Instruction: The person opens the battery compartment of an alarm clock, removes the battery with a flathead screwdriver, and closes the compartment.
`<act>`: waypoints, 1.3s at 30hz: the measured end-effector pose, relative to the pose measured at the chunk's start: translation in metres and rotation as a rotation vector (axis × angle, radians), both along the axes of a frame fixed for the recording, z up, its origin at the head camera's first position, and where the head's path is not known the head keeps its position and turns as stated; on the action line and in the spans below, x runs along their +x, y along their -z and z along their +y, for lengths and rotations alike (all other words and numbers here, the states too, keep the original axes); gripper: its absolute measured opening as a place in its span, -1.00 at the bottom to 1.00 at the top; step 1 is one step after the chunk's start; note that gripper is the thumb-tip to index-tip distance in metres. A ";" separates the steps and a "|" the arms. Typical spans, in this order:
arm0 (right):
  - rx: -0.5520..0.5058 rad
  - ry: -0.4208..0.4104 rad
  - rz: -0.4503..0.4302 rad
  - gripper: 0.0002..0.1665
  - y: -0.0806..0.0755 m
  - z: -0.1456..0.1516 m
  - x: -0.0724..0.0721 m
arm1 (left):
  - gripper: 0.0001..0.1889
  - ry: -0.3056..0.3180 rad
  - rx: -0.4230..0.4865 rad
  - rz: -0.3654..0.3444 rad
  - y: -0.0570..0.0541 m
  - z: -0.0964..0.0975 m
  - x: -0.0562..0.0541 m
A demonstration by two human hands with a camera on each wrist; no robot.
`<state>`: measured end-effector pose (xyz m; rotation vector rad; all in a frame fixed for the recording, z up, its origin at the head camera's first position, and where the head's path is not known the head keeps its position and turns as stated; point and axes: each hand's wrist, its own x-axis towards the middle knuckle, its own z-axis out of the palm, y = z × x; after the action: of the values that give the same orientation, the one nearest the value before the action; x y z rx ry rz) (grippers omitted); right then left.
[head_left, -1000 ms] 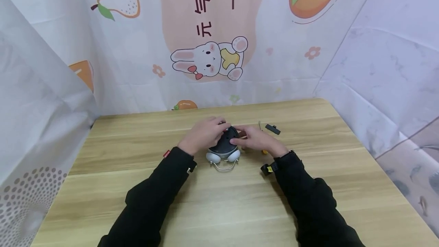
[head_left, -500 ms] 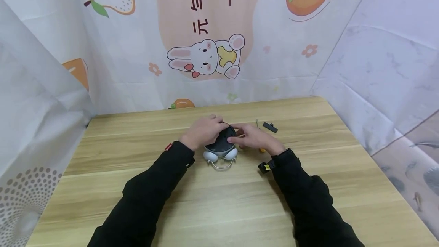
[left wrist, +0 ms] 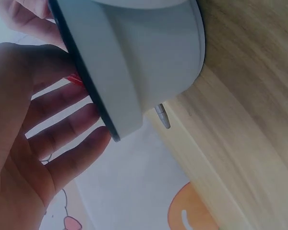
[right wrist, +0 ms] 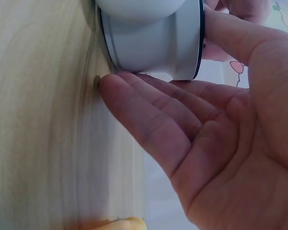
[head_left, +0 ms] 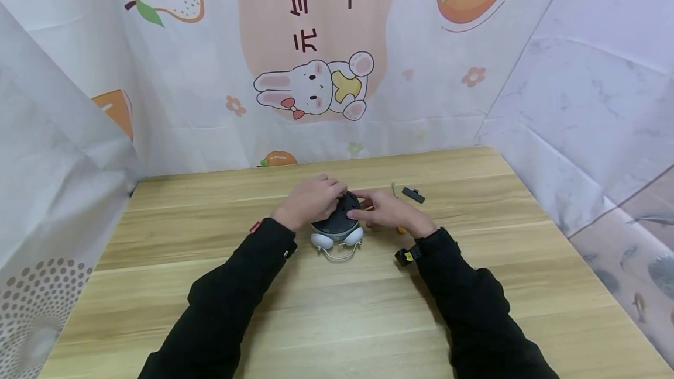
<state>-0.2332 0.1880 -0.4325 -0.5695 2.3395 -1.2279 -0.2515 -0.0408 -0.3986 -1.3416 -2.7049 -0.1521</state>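
The right hand [head_left: 387,209] holds the clock [head_left: 334,224] by its side, thumb on the black back, other fingers along the casing; the left hand's [head_left: 309,202] fingers are spread at the back's far edge, a bit of red [left wrist: 75,79] beside them, though whether they pinch it, or it sits in a recess, I cannot tell; the clock is back-up on the table [head_left: 337,314], bells [head_left: 322,241] nearest the person; beyond the right hand lie a tool [head_left: 402,230] and a black cover [head_left: 413,195].
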 end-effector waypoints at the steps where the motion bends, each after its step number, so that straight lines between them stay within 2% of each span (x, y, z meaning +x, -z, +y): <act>1: -0.001 -0.003 0.002 -0.18 0.000 0.000 0.000 | -0.82 -0.002 0.019 -0.004 0.001 -0.001 0.000; 13: 0.009 -0.015 0.029 -0.22 0.001 -0.002 -0.001 | -0.87 -0.022 0.223 -0.051 0.009 -0.010 -0.004; 16: 0.008 -0.012 0.027 -0.22 0.000 -0.003 -0.002 | -0.86 -0.042 0.329 -0.065 0.008 -0.014 -0.003; 20: 0.000 -0.004 0.038 -0.24 0.000 -0.004 -0.002 | -0.82 -0.063 0.524 -0.082 0.002 -0.024 0.001; 23: 0.014 -0.003 0.041 -0.26 0.000 -0.004 0.000 | -0.81 -0.075 0.659 -0.124 -0.001 -0.036 0.007; 25: 0.027 -0.004 0.035 -0.24 0.001 -0.004 0.003 | -0.80 -0.082 0.717 -0.155 0.001 -0.044 0.010; 28: 0.066 0.011 0.038 -0.18 0.001 -0.003 0.006 | -0.80 -0.083 0.747 -0.187 0.007 -0.055 0.012; 32: 0.110 0.024 0.082 -0.09 -0.001 0.000 0.008 | -0.81 -0.071 0.732 -0.193 0.017 -0.068 0.010; 39: 0.112 -0.018 0.120 -0.07 -0.003 -0.001 0.005 | -0.76 -0.146 0.720 -0.188 0.034 -0.095 0.012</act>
<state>-0.2279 0.1867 -0.4295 -0.6403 2.4793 -1.0735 -0.2396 -0.1355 -0.4330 -0.9354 -2.4643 -1.1515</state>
